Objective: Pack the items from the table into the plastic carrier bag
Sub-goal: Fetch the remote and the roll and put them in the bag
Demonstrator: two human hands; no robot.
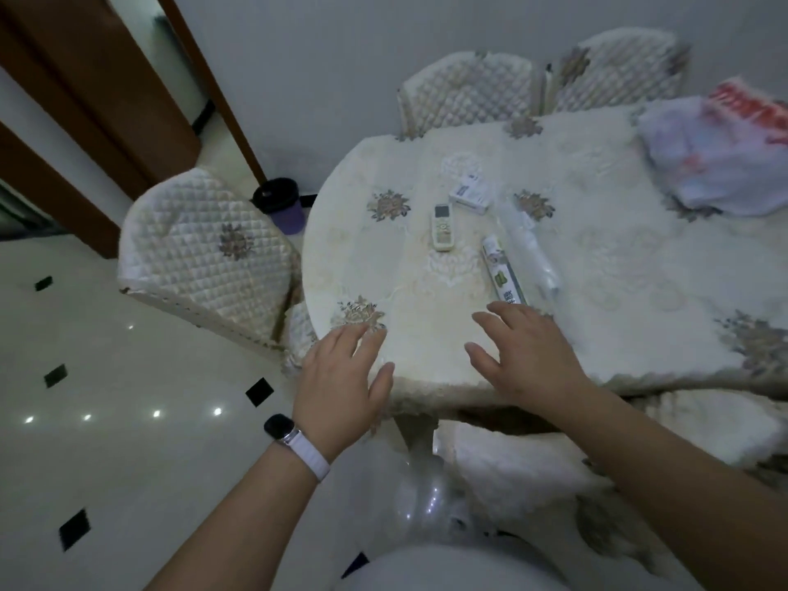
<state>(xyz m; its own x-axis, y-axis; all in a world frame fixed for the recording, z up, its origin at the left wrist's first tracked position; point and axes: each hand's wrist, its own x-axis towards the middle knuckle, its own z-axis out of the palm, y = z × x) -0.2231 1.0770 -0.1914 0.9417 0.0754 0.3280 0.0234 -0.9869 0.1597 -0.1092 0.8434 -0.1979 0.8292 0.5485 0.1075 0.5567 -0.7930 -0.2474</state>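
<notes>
On the cream embroidered tablecloth (597,258) lie a white remote control (442,227), a small white box (470,194), a long green-and-white toothpaste box (503,275) and a clear plastic-wrapped tube (531,249). A crumpled white plastic carrier bag (720,155) with red print rests at the far right. My left hand (345,386) hovers open over the table's near edge, a watch on its wrist. My right hand (524,351) is open too, fingers spread, its tips just short of the toothpaste box. Neither hand holds anything.
Quilted cream chairs stand at the left (204,258), behind the table (469,93) and tucked under its near side (511,467). A purple bin with a black liner (279,204) sits on the tiled floor near a brown door frame.
</notes>
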